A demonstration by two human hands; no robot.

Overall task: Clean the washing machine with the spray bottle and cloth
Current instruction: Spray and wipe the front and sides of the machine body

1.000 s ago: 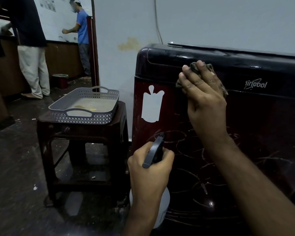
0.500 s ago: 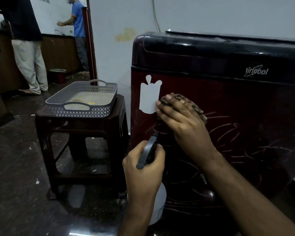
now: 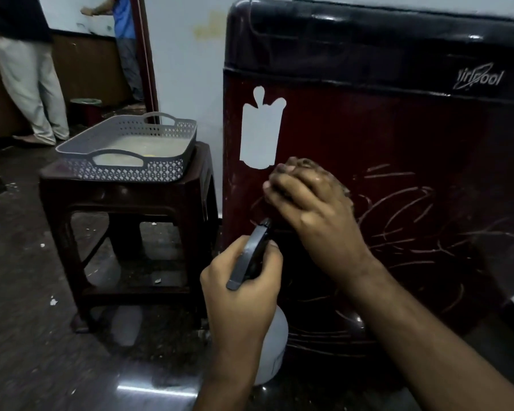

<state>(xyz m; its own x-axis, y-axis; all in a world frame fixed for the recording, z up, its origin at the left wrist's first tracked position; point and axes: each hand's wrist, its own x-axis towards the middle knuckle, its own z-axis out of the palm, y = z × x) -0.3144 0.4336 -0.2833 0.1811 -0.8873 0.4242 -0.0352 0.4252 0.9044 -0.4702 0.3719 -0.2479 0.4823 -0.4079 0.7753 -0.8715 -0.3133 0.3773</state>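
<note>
Head view: right hand (image 3: pixel 315 212) presses the cloth (image 3: pixel 306 163) onto the washing machine (image 3: pixel 398 137). Left hand (image 3: pixel 244 289) grips the spray bottle (image 3: pixel 272 348) (scribbles remain, plenty left).

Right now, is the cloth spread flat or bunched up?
Bunched up. The right hand presses the cloth against the washing machine; only a crumpled edge shows past the fingers.

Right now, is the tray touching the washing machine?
Apart. The head view shows the tray sitting on the stool, with a strip of white wall visible between its right edge and the washing machine.
</note>
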